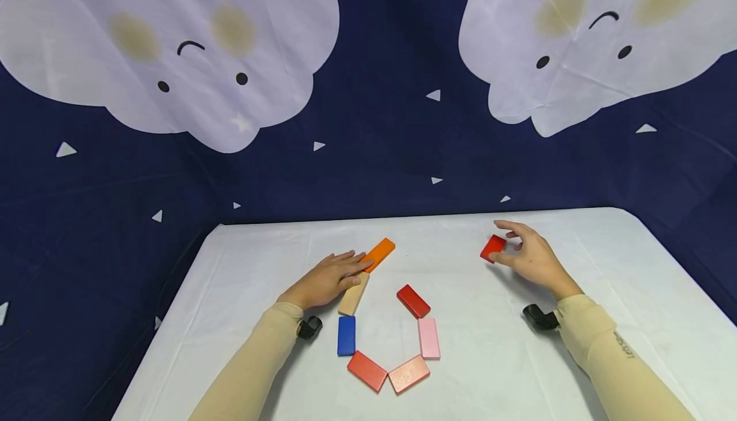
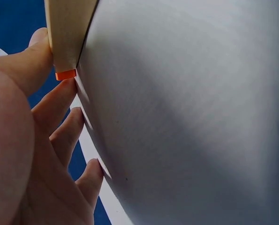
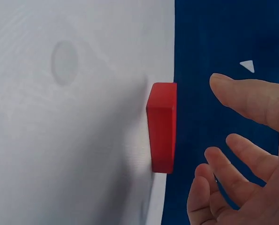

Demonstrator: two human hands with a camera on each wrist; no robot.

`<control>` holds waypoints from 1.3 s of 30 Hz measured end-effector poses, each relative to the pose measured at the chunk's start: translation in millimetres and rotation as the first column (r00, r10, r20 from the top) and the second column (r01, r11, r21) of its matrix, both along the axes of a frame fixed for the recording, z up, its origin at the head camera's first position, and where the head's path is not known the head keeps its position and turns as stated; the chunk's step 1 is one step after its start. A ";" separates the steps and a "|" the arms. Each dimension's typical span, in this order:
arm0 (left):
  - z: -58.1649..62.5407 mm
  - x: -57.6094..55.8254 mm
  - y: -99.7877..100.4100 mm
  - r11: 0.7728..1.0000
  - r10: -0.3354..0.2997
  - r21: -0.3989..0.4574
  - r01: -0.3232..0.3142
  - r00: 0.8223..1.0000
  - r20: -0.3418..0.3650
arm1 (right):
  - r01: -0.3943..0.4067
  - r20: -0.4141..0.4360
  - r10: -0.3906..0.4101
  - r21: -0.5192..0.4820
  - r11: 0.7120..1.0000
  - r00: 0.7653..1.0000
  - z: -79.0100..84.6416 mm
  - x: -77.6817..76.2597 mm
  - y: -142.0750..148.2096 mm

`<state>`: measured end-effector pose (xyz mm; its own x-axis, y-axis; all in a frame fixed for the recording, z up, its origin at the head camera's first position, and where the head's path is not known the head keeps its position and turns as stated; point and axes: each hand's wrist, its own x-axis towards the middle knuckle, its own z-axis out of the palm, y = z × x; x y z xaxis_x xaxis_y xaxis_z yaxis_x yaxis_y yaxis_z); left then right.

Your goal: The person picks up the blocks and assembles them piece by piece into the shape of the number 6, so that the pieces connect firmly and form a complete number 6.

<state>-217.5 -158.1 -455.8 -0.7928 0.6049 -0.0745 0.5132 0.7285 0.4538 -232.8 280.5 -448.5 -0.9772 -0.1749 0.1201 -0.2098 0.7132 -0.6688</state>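
My left hand [image 1: 325, 280] lies with straight fingers over the joint of an orange block [image 1: 381, 253] and a plain wooden block [image 1: 354, 296]. In the left wrist view the thumb is beside the wooden block [image 2: 70, 33], and a fingertip is at the end of the orange one [image 2: 66, 75]. My right hand [image 1: 538, 260] is spread around a red block [image 1: 489, 246] at the back right of the table. In the right wrist view, this red block [image 3: 162, 129] stands apart from the thumb and curved fingers.
Below the wooden block, a blue block [image 1: 347, 336], a red block [image 1: 367, 371], a salmon block [image 1: 409, 374], a pink block [image 1: 428, 338] and a dark red block [image 1: 413, 301] curve round end to end. The white table [image 1: 472, 363] meets a dark blue cloud-patterned cloth [image 1: 380, 171] behind.
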 end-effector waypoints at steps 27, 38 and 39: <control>-2.2 -1.9 2.3 1.000 -0.019 -0.009 0.019 1.000 -0.017 | 0.023 0.163 -0.033 0.065 0.998 0.986 -8.6 -9.8 3.0; -1.0 -0.5 0.7 1.000 -0.003 -0.013 0.003 1.000 -0.003 | -0.022 0.121 0.007 0.123 0.992 0.993 -13.1 -12.8 3.4; -0.9 -0.2 0.6 1.000 0.000 -0.016 0.000 1.000 0.001 | -0.025 0.123 0.010 0.125 0.992 0.992 -13.2 -13.2 3.3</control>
<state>-217.7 -157.6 -456.7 -0.7927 0.6037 -0.0844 0.5130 0.7355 0.4425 -245.9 283.8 -461.7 -0.9798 -0.1984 -0.0238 -0.1456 0.7904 -0.5950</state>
